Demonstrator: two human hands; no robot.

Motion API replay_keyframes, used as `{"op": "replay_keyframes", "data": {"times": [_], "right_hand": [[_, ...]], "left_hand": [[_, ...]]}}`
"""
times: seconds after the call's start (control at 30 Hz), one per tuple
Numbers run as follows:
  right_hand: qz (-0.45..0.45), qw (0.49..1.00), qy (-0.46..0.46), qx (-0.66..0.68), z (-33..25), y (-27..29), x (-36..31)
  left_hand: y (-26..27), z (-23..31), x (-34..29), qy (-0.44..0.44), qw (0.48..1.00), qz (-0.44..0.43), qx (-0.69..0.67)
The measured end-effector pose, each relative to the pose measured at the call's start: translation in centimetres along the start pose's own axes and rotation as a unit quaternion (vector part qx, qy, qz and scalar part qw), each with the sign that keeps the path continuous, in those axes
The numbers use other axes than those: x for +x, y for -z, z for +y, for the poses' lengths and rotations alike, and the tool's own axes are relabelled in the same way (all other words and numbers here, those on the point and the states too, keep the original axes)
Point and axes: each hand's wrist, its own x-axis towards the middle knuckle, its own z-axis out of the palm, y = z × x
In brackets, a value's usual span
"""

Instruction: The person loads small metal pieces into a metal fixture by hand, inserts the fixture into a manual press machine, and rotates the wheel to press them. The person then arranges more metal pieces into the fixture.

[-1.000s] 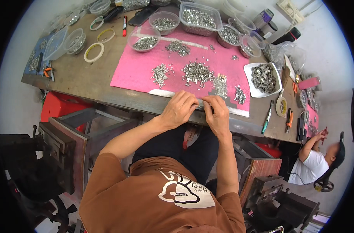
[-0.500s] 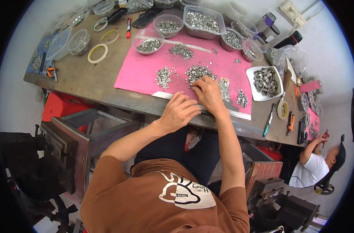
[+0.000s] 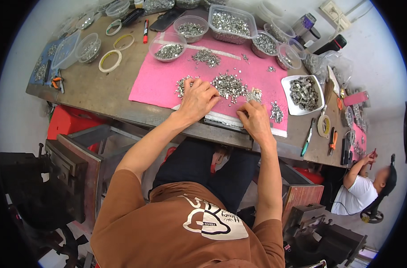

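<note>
My left hand (image 3: 197, 100) is bent palm down over the left pile of small silvery metal pieces (image 3: 180, 88), covering part of it. Its fingers are curled, and their tips are partly hidden. By the mat's near edge, my right hand (image 3: 257, 120) has its thumb and fingers drawn together; anything between them is too small to make out. Just beyond it lies a pale pile of slim pieces (image 3: 254, 94). A narrow dark and white strip (image 3: 225, 123) runs along the table edge between my hands. The larger central pile (image 3: 229, 85) sits on the pink mat (image 3: 143, 85).
Clear tubs of metal bits (image 3: 231, 27) line the back. A white dish (image 3: 307, 94) of darker metal parts stands right, near tweezers (image 3: 308, 136) and orange-handled pliers (image 3: 333, 140). Tape rolls (image 3: 110, 60) lie left. Another person (image 3: 356, 192) sits far right.
My left hand has moved up and left from the table edge onto the left pile. My right hand has drawn back from the central pile toward the near edge, uncovering the narrow strip.
</note>
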Motion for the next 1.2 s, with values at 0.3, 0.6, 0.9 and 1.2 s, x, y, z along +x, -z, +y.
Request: {"op": "replay_keyframes", "data": {"times": [0.3, 0.6, 0.9, 1.2], "right_hand": [[-0.021, 0.993, -0.034, 0.114, 1.0, -0.4, -0.4], [0.02, 0.996, -0.037, 0.08, -0.3, 0.5, -1.5], [0.076, 0.969, -0.06, 0.226, -3.4, -0.4, -4.1], [0.118, 0.985, -0.016, 0.12, -3.8, -1.5, -4.8]], "left_hand": [[3.4, 0.4, -1.8, 0.108, 0.982, -0.125, -0.086], [2.9, -0.3, -1.8, -0.058, 0.995, -0.082, 0.007], [3.3, -0.2, -1.4, -0.087, 0.991, -0.091, 0.034], [2.9, 0.7, -1.9, -0.016, 0.994, -0.09, -0.064]]}}
